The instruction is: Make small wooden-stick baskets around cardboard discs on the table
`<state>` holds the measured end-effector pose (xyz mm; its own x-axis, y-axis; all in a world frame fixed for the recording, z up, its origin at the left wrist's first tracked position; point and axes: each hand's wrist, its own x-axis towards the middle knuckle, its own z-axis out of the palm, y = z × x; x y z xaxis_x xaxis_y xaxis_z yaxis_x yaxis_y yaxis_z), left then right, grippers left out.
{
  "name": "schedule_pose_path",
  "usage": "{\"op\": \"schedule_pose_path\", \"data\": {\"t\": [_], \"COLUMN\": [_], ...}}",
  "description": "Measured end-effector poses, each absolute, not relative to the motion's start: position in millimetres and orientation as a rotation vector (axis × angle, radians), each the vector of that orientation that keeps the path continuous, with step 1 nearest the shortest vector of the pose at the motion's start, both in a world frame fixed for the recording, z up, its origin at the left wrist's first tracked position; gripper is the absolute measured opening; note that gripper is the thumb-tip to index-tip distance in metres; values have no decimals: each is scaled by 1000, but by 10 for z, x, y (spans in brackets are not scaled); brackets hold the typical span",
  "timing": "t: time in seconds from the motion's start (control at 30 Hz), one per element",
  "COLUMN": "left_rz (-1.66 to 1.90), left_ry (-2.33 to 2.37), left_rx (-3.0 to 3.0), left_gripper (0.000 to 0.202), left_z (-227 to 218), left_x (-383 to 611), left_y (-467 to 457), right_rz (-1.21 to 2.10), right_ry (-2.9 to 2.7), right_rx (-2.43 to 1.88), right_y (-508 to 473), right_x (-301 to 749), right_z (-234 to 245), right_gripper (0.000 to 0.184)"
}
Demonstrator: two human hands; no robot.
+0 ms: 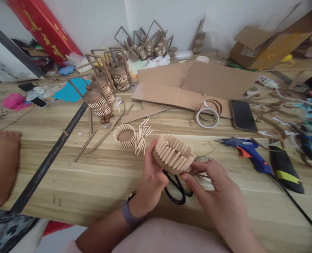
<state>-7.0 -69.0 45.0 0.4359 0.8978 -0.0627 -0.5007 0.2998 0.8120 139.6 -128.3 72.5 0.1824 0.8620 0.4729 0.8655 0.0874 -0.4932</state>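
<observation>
Stick basket (174, 154), a round cardboard base ringed with short pale wooden sticks, sits tilted between both hands just above the near edge of the wooden table (92, 175). The left hand (152, 182) is curled around its left side, thumb pressed against the sticks and fingers tucked beneath the base; a wristwatch (128, 211) shows on that arm. The right hand (219, 195) grips the right side of the base with thumb and forefinger closed on the rim, the other fingers loosely bent. Black-handled scissors (177, 191) lie on the table directly under the basket, partly hidden by the left hand.

At the left edge another person's arm (1, 165) rests on the table, blurred.

Just beyond the basket stands a smaller stick ring (124, 135), with a heap of loose sticks (142, 137) touching its right side. To the right lies a blue glue gun (249, 151). A long black strip (50, 158) runs diagonally across the left of the table.

Farther back are a tape roll (207, 117) and, near it, a dark phone (242, 115), both at the edge of a flattened cardboard sheet (198, 82). Left of that sheet stand several finished stick lanterns (99, 100) with frames over them. Against the wall lean a red box (44, 28) on the left and an open cardboard box (266, 45) on the right.
</observation>
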Motion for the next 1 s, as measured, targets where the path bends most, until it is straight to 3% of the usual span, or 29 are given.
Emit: {"op": "schedule_pose_path", "data": {"t": [0.1, 0.27, 0.57, 1.0], "left_rz": [1007, 1026, 1135, 816], "left_ry": [612, 693, 649, 557], "left_rx": [918, 844, 746, 677], "left_gripper": [103, 90, 78, 96], "left_z": [504, 461, 356, 258], "left_x": [-42, -37, -149, -340], "left_y": [-705, -646, -452, -518], "right_rz": [-2, -1, -55, 227], "right_ry": [-1654, -1750, -1633, -1475], "right_rx": [-1714, -1652, -1818, -1658], "right_y": [-1289, -1341, -1581, -1480], "right_x": [1368, 1370, 1585, 1439], "right_z": [715, 714, 880, 912], "right_gripper": [28, 18, 21, 10]}}
